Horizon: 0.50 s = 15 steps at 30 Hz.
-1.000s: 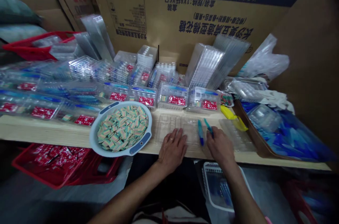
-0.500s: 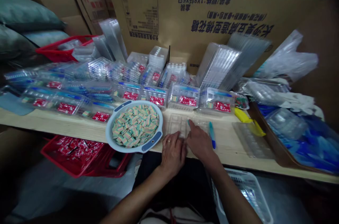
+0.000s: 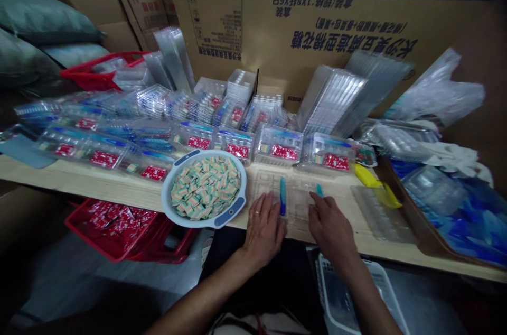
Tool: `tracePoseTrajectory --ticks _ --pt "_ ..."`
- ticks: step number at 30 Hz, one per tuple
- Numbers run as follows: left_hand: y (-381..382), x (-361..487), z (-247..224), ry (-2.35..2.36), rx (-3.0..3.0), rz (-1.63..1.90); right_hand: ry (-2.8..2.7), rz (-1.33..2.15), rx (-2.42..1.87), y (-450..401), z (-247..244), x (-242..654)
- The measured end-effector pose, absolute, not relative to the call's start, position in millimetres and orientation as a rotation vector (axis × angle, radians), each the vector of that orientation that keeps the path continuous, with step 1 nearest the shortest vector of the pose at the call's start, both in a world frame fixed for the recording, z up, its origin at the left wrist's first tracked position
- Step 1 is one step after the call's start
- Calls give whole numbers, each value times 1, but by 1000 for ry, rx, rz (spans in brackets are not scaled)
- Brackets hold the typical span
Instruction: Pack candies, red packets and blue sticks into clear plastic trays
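Observation:
Two shallow clear plastic trays lie side by side on the wooden table in front of me. A blue plastic stick, shaped like a pen or small knife, lies lengthwise in the left tray. My left hand rests on that tray's near edge, fingers stretched out and close to the stick. Over the right tray, my right hand reaches with its index finger out. It covers the lower part of a second blue stick; whether it touches the stick is hidden.
A pale blue bowl of striped candy pieces stands at left. Filled packs with red sachets line the back, before tall stacks of clear trays. At right are a yellow-handled tool and a brown tray of blue items.
My right hand has moved right, from the first blue stick to the second, uncovering the first. My left hand stays on the left tray. The whole view has shifted slightly.

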State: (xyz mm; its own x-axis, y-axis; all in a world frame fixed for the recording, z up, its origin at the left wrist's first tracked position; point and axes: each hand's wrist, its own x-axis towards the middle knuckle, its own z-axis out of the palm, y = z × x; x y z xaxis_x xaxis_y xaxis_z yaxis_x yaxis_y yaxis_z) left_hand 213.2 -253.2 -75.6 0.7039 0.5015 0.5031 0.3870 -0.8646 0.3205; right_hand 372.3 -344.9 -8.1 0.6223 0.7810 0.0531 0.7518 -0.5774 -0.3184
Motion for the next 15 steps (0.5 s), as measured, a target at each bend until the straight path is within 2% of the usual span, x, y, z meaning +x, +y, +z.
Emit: tracePoseTrajectory --ticks 4,7,11,15 --pt "-252 220 -76 476 2866 658 -1253 -167 -2460 -364 -49 381" --pt "-252 227 -80 453 2894 580 -1311 -191 -2369 -361 -77 379" --pt "-254 216 -59 429 2850 697 -1225 -179 -2361 -355 -81 376" --pt "-255 169 -23 274 2715 890 -1136 -235 -2317 -374 -75 380"
